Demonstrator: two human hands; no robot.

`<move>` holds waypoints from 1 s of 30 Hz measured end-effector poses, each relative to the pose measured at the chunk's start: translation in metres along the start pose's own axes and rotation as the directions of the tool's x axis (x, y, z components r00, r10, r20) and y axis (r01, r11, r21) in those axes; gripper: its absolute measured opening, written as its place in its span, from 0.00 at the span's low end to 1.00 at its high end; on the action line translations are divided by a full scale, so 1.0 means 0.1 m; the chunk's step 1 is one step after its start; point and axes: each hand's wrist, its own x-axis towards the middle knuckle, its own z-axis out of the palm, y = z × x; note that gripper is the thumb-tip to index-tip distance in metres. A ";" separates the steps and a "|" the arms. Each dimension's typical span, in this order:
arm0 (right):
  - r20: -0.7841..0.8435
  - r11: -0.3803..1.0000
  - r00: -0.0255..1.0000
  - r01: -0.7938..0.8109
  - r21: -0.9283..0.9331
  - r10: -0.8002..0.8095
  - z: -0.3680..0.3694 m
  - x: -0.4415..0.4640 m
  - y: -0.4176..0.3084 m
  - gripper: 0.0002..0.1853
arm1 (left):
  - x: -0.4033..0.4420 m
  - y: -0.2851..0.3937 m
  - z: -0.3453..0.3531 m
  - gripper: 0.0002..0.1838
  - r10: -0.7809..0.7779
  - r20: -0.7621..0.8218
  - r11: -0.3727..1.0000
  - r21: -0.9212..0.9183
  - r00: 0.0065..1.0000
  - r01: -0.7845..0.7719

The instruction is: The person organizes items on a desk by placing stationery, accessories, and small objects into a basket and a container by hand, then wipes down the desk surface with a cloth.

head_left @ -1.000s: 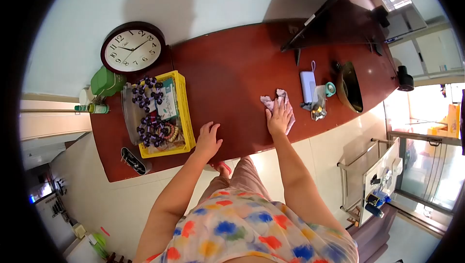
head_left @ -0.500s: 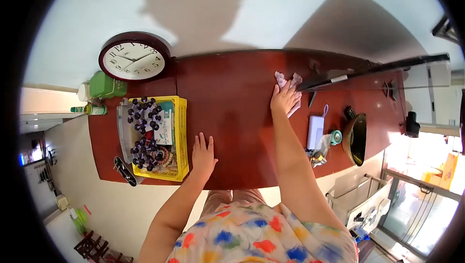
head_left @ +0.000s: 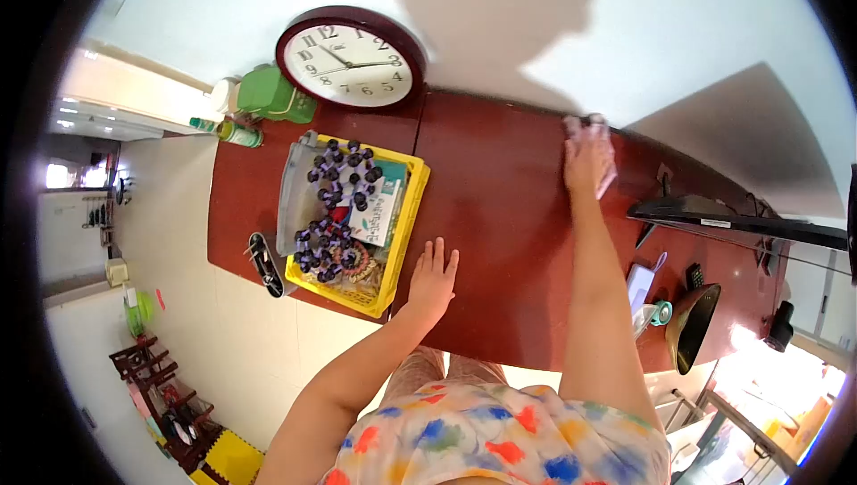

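My right hand is at the back edge of the dark red table, near the wall. It grips a crumpled pale purple cloth and presses it to the tabletop; the fingers are somewhat blurred. Near the front edge, my left hand rests flat on the table with fingers spread, holding nothing. Just left of it stands a yellow basket containing black-and-purple ball-shaped pieces, a white printed card or booklet and other small items.
A round wall clock leans at the back left beside a green container and a green bottle. To the right are a black-framed screen, a lavender power bank, a teal roll and a dark bowl.
My right hand has slid the cloth away from beside the screen, back along the table toward the wall. The view has turned and shifted left; my left hand stays flat beside the basket.
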 end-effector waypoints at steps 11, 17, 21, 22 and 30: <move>0.106 0.867 0.871 0.452 0.208 -0.479 0.55 -1.77 -1.21 0.32 | -0.10 -0.38 0.07 0.18 0.088 -0.278 0.897 -0.395 0.956 -0.198; 0.255 0.776 0.747 0.512 0.368 -0.614 0.47 -2.85 -1.53 0.27 | -1.05 -0.75 -0.37 0.08 -0.219 -0.373 0.574 -0.797 0.902 -0.190; 0.351 0.698 0.606 0.575 0.426 -0.714 0.48 -3.67 -1.60 0.28 | -1.51 -1.38 -0.39 0.07 -0.440 -0.562 0.569 -0.778 0.700 -0.267; 0.316 0.687 0.616 0.578 0.441 -0.721 0.44 -3.81 -1.57 0.26 | -1.57 -1.51 -0.42 0.07 -0.484 -0.609 0.624 -0.744 0.628 -0.241; 0.127 0.887 0.879 0.449 0.109 -0.460 -0.14 -3.65 -1.47 0.11 | -1.27 -2.54 0.15 0.26 -0.562 -0.548 0.667 -0.744 0.619 -0.052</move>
